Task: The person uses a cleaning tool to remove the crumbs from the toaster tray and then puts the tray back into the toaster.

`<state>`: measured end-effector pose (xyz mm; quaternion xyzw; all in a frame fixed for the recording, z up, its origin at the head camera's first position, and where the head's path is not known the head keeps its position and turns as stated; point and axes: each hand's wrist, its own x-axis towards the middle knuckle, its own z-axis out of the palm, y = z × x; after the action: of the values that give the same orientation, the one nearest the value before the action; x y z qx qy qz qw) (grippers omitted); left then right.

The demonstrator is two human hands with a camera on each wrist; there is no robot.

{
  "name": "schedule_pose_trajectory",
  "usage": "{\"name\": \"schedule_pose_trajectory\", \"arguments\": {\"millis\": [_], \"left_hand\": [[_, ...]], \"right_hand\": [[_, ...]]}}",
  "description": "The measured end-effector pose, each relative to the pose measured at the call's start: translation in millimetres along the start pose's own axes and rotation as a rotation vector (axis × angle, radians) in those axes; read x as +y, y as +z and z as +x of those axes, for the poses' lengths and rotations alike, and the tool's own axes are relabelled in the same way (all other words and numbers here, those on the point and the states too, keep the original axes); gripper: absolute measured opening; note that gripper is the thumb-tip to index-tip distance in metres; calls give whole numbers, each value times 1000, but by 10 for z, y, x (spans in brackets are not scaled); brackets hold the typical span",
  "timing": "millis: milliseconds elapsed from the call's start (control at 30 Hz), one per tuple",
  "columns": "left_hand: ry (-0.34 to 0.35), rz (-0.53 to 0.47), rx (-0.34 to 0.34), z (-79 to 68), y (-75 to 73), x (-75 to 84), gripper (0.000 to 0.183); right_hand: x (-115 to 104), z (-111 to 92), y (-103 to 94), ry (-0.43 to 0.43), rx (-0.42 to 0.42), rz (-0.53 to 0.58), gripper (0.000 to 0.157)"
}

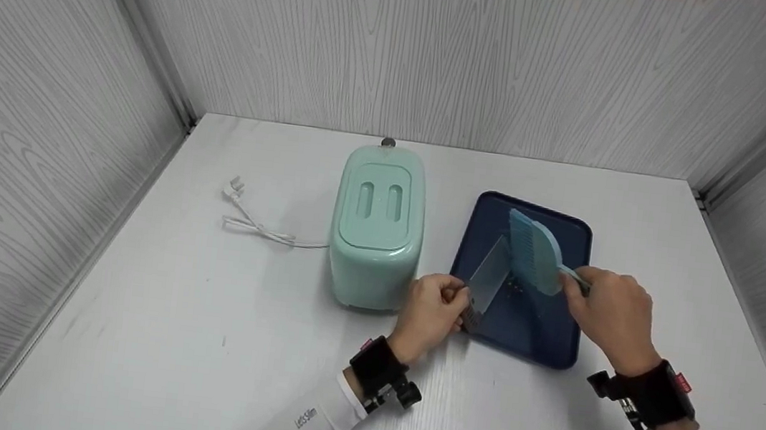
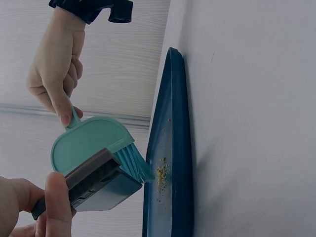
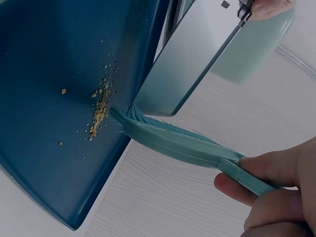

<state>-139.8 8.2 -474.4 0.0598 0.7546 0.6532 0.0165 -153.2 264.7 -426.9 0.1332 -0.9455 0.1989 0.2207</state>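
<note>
My left hand (image 1: 428,315) pinches the dark end of a shiny metal crumb tray (image 1: 490,276), which slants over a dark blue tray (image 1: 553,339). The right hand (image 1: 613,313) grips the handle of a mint-green hand brush (image 1: 545,257). In the right wrist view the bristles (image 3: 138,117) lie by the crumb tray's far corner, their tips near the crumbs. Yellowish crumbs (image 3: 101,111) are scattered on the blue tray, also visible in the left wrist view. Left of the blue tray stands a mint-green toaster (image 1: 372,279), close to my left hand.
A white power cord with its plug (image 1: 234,191) lies on the white table (image 1: 231,342) left of the toaster. Wood-grained panels (image 1: 401,51) enclose the table at the back and both sides. Each wrist wears a black strap with a camera.
</note>
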Motion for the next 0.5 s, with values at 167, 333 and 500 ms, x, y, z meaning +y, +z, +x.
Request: {"name": "schedule_pose_trajectory", "arguments": {"millis": [167, 333, 500], "left_hand": [[3, 17, 17, 4, 0, -9, 12], [4, 25, 27, 6, 0, -15, 11], [5, 22, 24, 5, 0, -17, 11]], "right_hand": [[13, -5, -1, 3, 17, -24, 27], [27, -5, -28, 21, 25, -25, 28], [25, -2, -61, 47, 18, 15, 20]]}}
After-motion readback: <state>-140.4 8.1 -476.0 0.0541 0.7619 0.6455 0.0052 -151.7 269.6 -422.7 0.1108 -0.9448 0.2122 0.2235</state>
